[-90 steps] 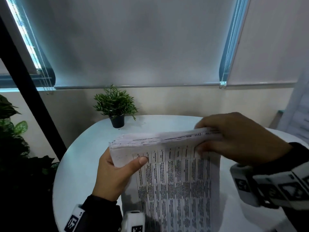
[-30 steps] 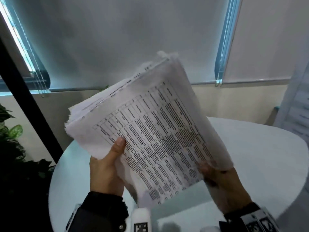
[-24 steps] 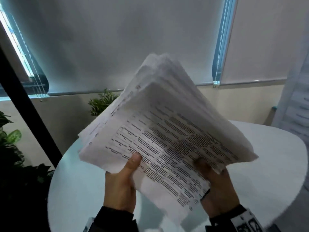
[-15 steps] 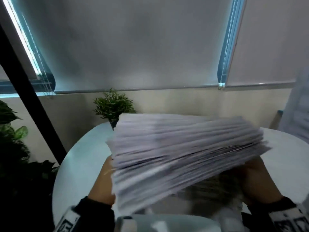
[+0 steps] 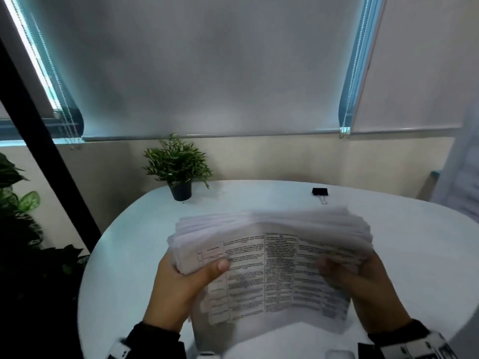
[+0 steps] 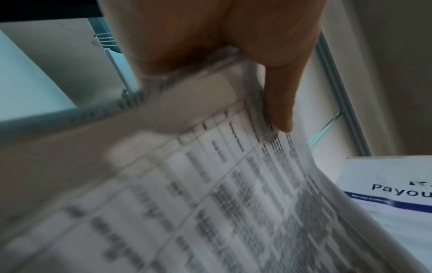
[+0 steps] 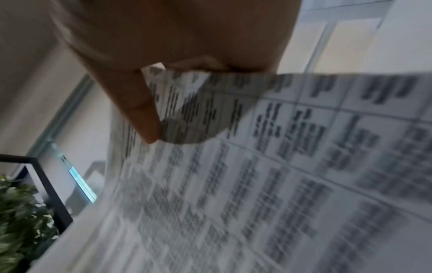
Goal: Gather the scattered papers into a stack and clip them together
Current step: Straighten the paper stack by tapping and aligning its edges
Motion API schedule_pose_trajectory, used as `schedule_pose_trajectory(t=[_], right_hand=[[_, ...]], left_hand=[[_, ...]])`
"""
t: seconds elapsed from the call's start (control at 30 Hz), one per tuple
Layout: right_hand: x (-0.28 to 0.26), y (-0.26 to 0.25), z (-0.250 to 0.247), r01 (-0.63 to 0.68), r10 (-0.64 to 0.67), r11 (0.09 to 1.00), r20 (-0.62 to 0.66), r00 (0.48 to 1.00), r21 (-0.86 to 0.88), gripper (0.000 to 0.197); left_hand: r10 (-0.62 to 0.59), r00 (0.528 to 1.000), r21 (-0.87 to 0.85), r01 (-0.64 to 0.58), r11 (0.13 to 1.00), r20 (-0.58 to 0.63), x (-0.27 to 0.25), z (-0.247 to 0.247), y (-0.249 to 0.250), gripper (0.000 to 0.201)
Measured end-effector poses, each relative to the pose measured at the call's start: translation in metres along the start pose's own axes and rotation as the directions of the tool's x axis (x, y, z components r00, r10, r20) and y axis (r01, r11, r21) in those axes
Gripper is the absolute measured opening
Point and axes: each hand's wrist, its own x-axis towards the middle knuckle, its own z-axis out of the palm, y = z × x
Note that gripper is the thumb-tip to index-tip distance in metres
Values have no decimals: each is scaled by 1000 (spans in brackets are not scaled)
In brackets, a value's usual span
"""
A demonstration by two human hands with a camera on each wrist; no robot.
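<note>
A thick stack of printed papers (image 5: 274, 257) with tables stands on its long edge over the white round table (image 5: 134, 229), top sheets fanned. My left hand (image 5: 181, 278) grips its left end, thumb on the front sheet. My right hand (image 5: 357, 275) grips the right end the same way. A black binder clip (image 5: 320, 192) lies on the table behind the stack, apart from both hands. In the left wrist view my left thumb (image 6: 278, 103) presses the blurred papers (image 6: 210, 184). In the right wrist view my right thumb (image 7: 140, 114) pinches the papers (image 7: 257, 166).
A small potted plant (image 5: 178, 169) stands at the table's far left. Large leafy plants (image 5: 18, 203) and a black post (image 5: 46, 141) are left of the table. A printed sheet reading "Payou" (image 6: 392, 190) shows at the right of the left wrist view.
The stack was held up and tilted in the air, then swung down. It now stands upright on the table with a hand at each end. The binder clip has come into view.
</note>
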Motion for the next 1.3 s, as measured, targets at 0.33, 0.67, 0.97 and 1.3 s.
schedule_pose_trajectory(t=[0.33, 0.67, 0.97, 1.3], right_hand=[[17, 5, -8, -62, 41, 992, 183, 982, 110, 66], [25, 2, -1, 45, -45, 999, -19, 999, 16, 52], [-8, 4, 5, -1, -5, 996, -77, 997, -85, 70], [-14, -7, 6, 90, -89, 996, -91, 992, 1, 92]], left_hand=[[25, 988, -118, -7, 993, 152, 20, -8, 2, 112], [97, 995, -62, -97, 993, 2, 21, 1, 3, 100], [73, 991, 74, -65, 995, -114, -10, 6, -5, 75], [88, 996, 26, -87, 996, -2, -13, -11, 9, 111]])
